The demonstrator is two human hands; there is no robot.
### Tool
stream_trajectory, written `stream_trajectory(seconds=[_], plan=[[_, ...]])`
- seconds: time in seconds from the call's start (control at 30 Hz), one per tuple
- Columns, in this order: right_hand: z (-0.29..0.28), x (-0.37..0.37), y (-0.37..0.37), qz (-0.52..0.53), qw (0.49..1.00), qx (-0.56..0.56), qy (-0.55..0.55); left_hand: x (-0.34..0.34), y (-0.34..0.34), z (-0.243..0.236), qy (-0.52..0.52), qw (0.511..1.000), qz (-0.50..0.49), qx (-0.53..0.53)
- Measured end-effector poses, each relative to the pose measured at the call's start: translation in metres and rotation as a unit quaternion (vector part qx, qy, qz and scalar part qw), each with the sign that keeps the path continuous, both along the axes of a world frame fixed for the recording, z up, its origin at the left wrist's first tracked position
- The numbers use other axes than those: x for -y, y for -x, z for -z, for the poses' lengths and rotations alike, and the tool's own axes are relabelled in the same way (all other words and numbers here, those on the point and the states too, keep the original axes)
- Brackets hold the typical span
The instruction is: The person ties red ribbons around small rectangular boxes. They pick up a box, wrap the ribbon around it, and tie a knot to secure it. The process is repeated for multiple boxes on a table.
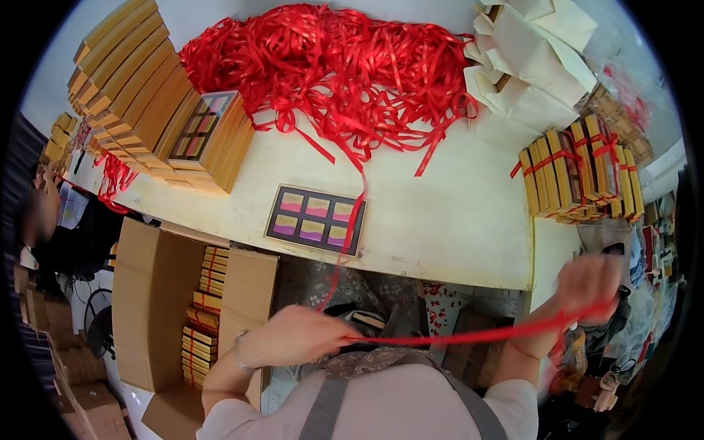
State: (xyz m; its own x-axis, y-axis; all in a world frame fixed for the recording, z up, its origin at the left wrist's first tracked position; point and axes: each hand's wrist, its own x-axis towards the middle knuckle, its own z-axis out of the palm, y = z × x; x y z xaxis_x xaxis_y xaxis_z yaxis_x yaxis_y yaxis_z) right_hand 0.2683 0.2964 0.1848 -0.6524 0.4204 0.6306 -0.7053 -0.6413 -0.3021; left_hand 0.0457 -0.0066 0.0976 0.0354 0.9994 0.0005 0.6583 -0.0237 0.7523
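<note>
While the left hand (308,334) pinches a red ribbon (455,338) in front of the person's body, the right hand (589,284) is raised out to the side, blurred but apparently closed on the same ribbon — the stretch between them runs nearly straight. From the left hand the ribbon also climbs over the table edge, crosses the right part of a flat dark box (298,224) and reaches a big ribbon heap (330,59) at the back of the table (455,220). The box lies near the front edge, its six small packs in two rows. A tall stack of golden boxes (136,88) stands to the left; ribbon-tied boxes (579,172) sit at the right, below cream paper bags (528,70). An open carton (139,308) at lower left holds more tied boxes.
</note>
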Motion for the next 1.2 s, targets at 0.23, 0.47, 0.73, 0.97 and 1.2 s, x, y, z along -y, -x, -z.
stream_trajectory(seconds=[0.23, 0.47, 0.73, 0.97, 1.2], plan=[[0.021, -0.064, 0.097, 0.122, 0.896, 0.385, -0.187, 0.121, -0.010, 0.056, 0.389, 0.904, -0.169, -0.045], [0.010, 0.001, 0.197, -0.145, 0.830, 0.391, -0.370, -0.022, 0.003, 0.045, -0.137, 0.936, -0.324, -0.002], [-0.018, -0.034, 0.295, 0.486, 0.314, 0.218, -0.786, -0.033, 0.047, 0.060, -0.121, 0.815, -0.410, 0.392], [0.095, 0.035, 0.319, -0.096, 0.507, 0.166, -0.841, -0.045, 0.056, 0.064, -0.076, 0.785, -0.509, 0.346], [0.108, 0.009, 0.328, -0.180, 0.588, 0.360, -0.702, -0.031, 0.035, 0.061, -0.067, 0.777, -0.601, 0.172]])
